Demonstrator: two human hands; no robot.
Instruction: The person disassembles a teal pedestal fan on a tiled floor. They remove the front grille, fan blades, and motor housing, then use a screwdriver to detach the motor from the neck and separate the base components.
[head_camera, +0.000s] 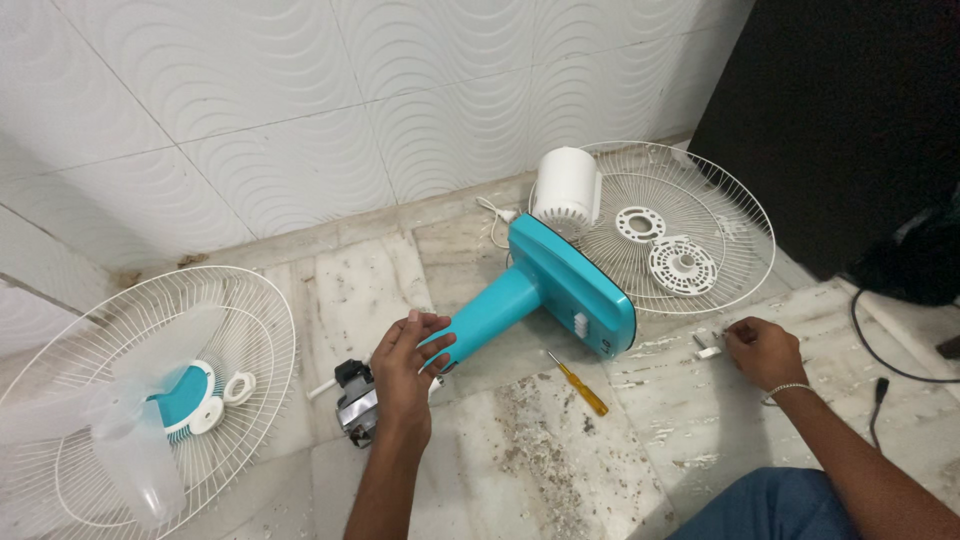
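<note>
A teal fan stand (560, 285) lies on its side on the marble floor. My left hand (405, 365) grips the lower end of its teal neck, just above the bare metal fan motor (355, 405). My right hand (762, 350) rests on the floor to the right, fingertips pinched on a small white part (707, 350). A yellow-handled screwdriver (580, 385) lies on the floor between my hands.
A white wire grille (745, 215) at the back right holds a white motor cover (566, 188) and two white round plates (681, 264). At left, another grille (270, 330) holds clear blades (140, 460). Black cables (875, 350) trail at right beside a dark cabinet (850, 100).
</note>
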